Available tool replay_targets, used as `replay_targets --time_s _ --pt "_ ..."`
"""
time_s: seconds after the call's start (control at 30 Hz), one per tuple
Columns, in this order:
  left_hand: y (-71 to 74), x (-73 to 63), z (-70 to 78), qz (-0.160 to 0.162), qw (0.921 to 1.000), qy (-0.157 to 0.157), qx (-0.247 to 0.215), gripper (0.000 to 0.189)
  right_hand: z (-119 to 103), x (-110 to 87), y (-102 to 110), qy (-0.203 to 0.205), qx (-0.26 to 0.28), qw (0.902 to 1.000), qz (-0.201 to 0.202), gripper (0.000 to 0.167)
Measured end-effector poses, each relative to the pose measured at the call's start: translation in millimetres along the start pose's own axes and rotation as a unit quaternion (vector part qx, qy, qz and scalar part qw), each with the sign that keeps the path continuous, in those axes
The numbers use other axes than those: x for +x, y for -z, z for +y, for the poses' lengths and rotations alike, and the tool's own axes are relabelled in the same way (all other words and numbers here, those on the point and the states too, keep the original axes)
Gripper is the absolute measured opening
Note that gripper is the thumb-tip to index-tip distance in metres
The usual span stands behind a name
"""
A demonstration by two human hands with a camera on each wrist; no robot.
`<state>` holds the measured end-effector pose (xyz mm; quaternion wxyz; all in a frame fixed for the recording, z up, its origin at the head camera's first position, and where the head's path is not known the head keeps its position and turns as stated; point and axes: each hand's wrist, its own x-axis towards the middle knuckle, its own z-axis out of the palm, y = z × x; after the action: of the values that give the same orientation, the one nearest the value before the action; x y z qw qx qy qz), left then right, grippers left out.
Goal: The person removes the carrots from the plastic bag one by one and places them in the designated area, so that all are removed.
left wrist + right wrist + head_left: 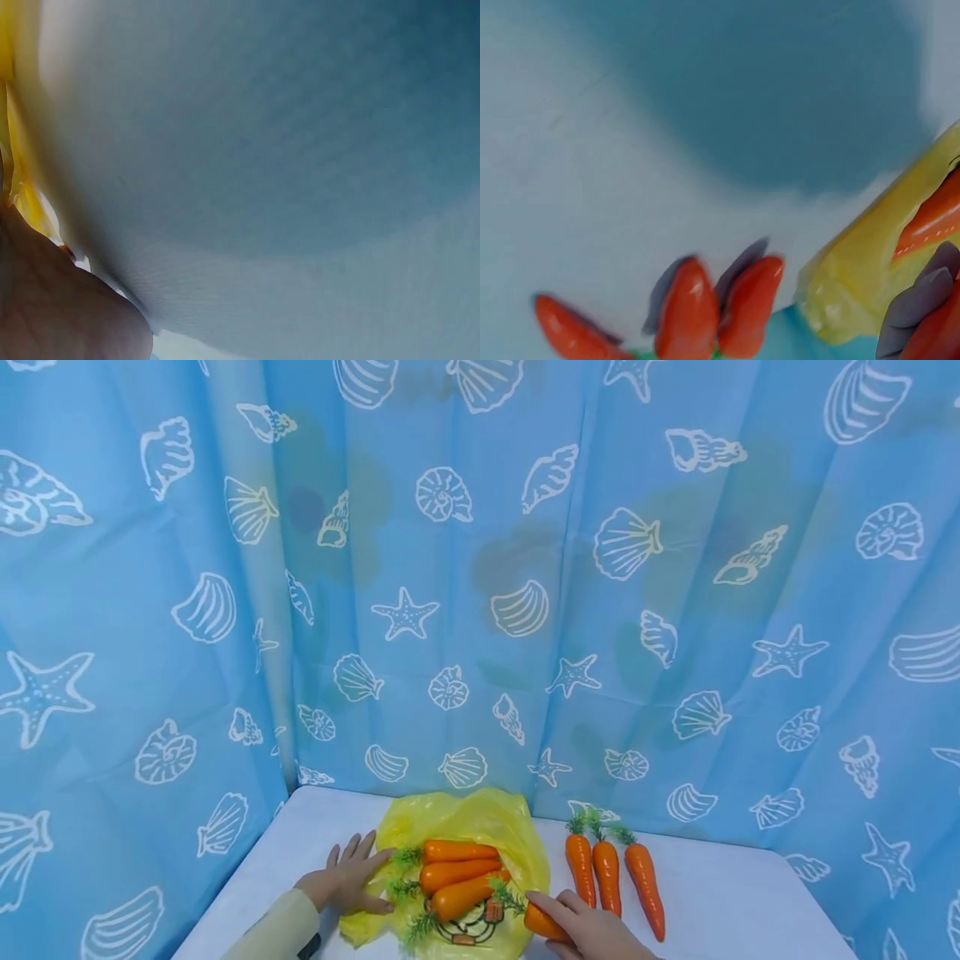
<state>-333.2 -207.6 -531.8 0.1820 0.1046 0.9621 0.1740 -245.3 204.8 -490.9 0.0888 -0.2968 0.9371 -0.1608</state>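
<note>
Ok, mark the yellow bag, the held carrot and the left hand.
Yellow bag [467, 815], head view: bare far part.
Held carrot [541, 925], head view: exposed orange body.
Left hand [348, 880], head view: back of hand.

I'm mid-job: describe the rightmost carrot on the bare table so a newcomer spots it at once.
On the white table, right of the yellow bag in the head view, three carrots lie side by side, leafy tops toward the blue curtain. Take the rightmost carrot, farthest from the bag. Its two neighbours lie close together; this one lies apart, its tip angled away.
</note>
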Motion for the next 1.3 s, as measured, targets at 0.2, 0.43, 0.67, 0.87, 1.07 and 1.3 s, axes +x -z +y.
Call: replay_targets --time_s 0.2,0.43,0.67,0.87,1.07,1.3 --pt "0.4 0.7 -0.3 -0.004 0.9999 -0.001 -0.011 0.1 12.4 -9.0 12.4 0.004 -0.042 0.9987 0.028 0.061" --pt "-1.6 3.3 -1.1 0.001 1.0 -0.002 -0.01 0.104 31.2 -18.4 25.0 -0.031 -0.051 0.9972 0.045 0.063" --pt "2.2 4.2 -0.2 0.003 1.0 0.004 0.004 0.1 47.0 -18.4 25.2 -0.085 -0.051 0.9938 0.051 0.064" --pt "-1.8 -3.7 3.7 -0.004 1.0 0.006 0.0 0.096 55.0 -22.3 16.1 -0.117 -0.035 0.9914 0.048 0.065" --pt "-4.7 -0.1 1.5 -0.006 1.0 0.004 0.0 0.098 63.5 -20.1 9.4 -0.134 -0.015 0.9884 0.069 0.066" --pt "0.0 3.5 0.3 -0.005 1.0 0.003 0.006 0.099 70.0 -14.4 17.1 -0.111 -0.035 0.9891 0.09 0.068"
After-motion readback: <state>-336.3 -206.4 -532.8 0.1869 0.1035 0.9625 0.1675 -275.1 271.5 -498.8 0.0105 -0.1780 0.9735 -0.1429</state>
